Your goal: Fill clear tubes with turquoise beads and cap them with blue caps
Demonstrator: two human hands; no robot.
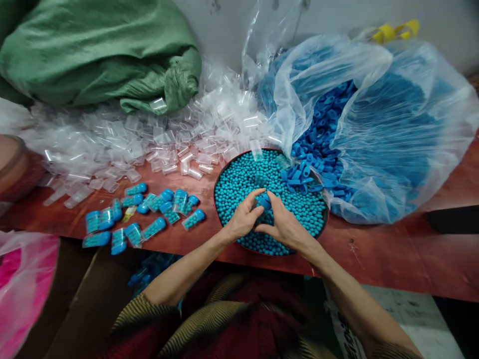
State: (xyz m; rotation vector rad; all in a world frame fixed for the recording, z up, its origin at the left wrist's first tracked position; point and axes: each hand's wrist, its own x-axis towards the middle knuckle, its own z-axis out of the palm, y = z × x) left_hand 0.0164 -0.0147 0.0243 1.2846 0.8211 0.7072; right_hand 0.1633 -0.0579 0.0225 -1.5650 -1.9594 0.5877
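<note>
Blue piece (264, 201) is pinched by left hand (243, 218) and best steadied above beads (239, 184), though grip of right hand (287, 225) cannot be told.

Blue piece (264, 201) above turquoise beads (239, 179)

Clear tubes (195, 173): glossy plastic. Blue caps (326, 117): matt plastic. Beads (245, 177): smooth. Bag (392, 134): wrinkled film. Green sack (101, 50): cloth-like.

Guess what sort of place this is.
Probably a small hand-assembly workshop or packing bench: clear plastic tubes lie heaped in bulk, a round tray is full of turquoise beads, and an open plastic bag spills loose blue caps.
</note>
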